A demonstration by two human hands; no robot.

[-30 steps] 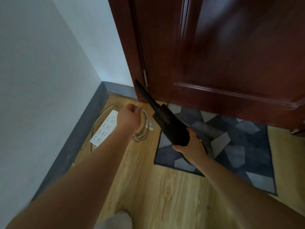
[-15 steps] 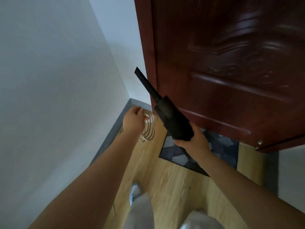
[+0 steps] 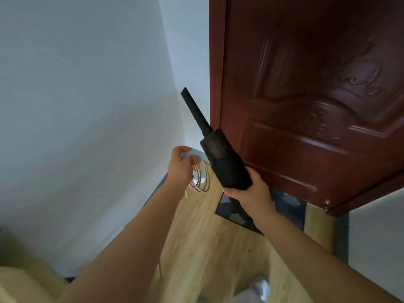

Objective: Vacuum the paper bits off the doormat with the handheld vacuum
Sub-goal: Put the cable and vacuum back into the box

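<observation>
Doormat (image 3: 288, 209) (mostly hidden) behind right hand (image 3: 251, 194) and vacuum (image 3: 220, 154)

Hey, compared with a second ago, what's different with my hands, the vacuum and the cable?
Both hands have risen from the floor. The left hand lifted the coiled cable off the floor, away from the power strip, now out of view. The right hand still grips the handheld vacuum, nozzle up, above the doormat.

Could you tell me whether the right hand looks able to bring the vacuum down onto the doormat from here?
Probably yes: the right hand grips the vacuum directly above the doormat, with nothing between them.
</observation>
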